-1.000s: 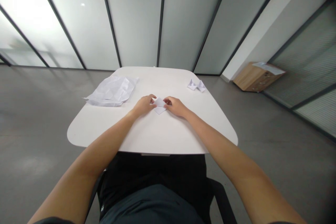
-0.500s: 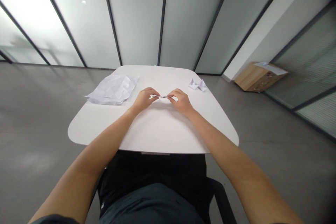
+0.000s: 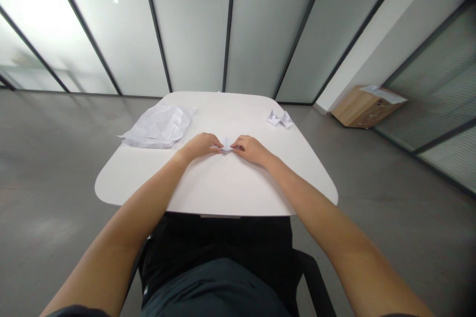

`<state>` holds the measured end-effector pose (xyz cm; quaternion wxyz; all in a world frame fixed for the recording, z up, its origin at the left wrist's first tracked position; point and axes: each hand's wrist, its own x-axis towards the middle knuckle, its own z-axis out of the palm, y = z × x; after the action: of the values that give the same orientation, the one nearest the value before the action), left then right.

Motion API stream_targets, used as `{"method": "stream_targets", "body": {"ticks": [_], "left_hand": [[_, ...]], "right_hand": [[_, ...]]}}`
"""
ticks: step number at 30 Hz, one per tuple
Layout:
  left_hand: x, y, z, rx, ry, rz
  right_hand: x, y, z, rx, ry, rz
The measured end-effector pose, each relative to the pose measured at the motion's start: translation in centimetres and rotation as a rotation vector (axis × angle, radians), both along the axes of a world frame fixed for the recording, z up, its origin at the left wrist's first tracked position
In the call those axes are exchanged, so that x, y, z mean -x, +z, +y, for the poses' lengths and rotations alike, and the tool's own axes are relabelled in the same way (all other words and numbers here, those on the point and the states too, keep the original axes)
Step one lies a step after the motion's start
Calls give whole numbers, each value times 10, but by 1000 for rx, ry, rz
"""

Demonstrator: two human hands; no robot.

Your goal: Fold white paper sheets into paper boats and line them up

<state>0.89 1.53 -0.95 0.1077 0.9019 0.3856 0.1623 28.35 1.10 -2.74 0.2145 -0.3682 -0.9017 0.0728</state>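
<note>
Between my two hands is a small piece of folded white paper [image 3: 226, 145], low over the middle of the table. My left hand [image 3: 205, 145] pinches its left end, and my right hand [image 3: 250, 148] pinches its right end. A pointed flap of the paper stands up between the fingers, while both ends are partly hidden by them. Two small folded paper boats [image 3: 274, 118] sit at the table's far right, apart from my hands. To the left lies a stack of creased white paper sheets [image 3: 158, 126].
The white table [image 3: 219, 193] has rounded corners, its near edge close to my lap. A wooden cabinet [image 3: 366, 107] with papers on top stands on the floor at the right. Frosted glass panels [image 3: 189, 25] rise behind the table.
Both hands have come slightly nearer to me and lower, with the folded paper between them. The paper was seen edge-on as a thin strip; now its pointed flap shows.
</note>
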Motion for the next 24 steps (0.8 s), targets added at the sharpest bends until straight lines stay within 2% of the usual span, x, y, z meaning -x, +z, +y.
{"method": "stream_targets", "body": {"ticks": [8,17,24], "left_hand": [[-5,4,-5,-13,44,7],[-18,-3,-6,-69,261,-60],[-27,-8,-3,-122,327,4]], "right_hand": [[1,5,-2,11,-8,-8],[11,1,-1,44,-229,-10],[17,-3,0,2,-337,-46]]}}
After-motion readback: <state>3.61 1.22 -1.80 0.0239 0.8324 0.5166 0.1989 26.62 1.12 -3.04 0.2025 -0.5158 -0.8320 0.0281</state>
